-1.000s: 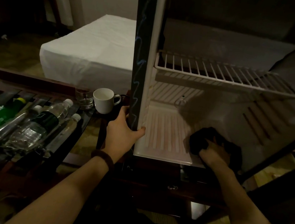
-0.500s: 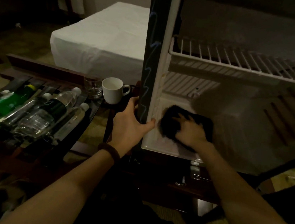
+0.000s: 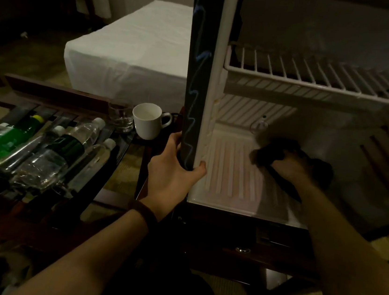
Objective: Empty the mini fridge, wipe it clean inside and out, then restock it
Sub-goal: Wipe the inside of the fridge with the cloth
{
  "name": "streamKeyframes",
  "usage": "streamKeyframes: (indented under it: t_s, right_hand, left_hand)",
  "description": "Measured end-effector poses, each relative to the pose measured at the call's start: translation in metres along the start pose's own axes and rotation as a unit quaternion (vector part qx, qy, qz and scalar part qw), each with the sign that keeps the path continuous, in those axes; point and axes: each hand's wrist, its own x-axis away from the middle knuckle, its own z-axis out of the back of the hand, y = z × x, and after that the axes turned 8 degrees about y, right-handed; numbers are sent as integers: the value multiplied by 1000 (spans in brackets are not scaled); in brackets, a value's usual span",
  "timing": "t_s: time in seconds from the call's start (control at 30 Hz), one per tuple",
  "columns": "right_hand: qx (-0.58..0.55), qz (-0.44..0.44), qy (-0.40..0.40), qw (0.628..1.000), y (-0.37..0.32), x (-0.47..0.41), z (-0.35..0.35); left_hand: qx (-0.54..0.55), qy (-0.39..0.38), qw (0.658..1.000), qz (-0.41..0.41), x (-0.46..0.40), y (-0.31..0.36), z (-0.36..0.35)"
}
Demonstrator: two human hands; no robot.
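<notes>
The mini fridge (image 3: 229, 171) stands with its inside bare and a white wire shelf (image 3: 320, 75) across the upper part. My left hand (image 3: 173, 171) grips the dark front edge of the fridge's left wall (image 3: 196, 74), thumb curled around it. My right hand (image 3: 294, 167) is inside on the ribbed white floor, pressing a dark cloth (image 3: 271, 152) down near the back. Several plastic bottles (image 3: 41, 150), clear and green, lie side by side on the dark slatted rack (image 3: 55, 96) at my left.
A white mug (image 3: 148, 123) and a clear glass (image 3: 120, 117) stand on the rack's far end, close to the fridge. A white-covered bed (image 3: 137, 49) lies beyond. The fridge sits on a dark wooden cabinet (image 3: 237, 248) with a drawer knob.
My right hand has slid the cloth from the front left of the fridge floor toward the back right. My left hand has kept its grip on the fridge's edge.
</notes>
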Motion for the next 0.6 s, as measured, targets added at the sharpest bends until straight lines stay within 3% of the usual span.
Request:
streamKeyframes:
  t_s: [0.23,0.33,0.53,0.6]
  right_hand:
    - [84,201,-111,970,-102,-1,-54]
    - [70,178,-82,978,-86,-7,-48]
    - [-30,44,-24,998,-1,-17,-7]
    - [-5,-7,3,1000,16,-15,7]
  left_hand:
    - [-3,3,1000,-9,-2,0,2]
    - [7,-5,1000,-14,-2,-2,3]
    - [10,-1,1000,-22,-3,-4,0]
    - [10,2,1000,-25,-2,-3,-1]
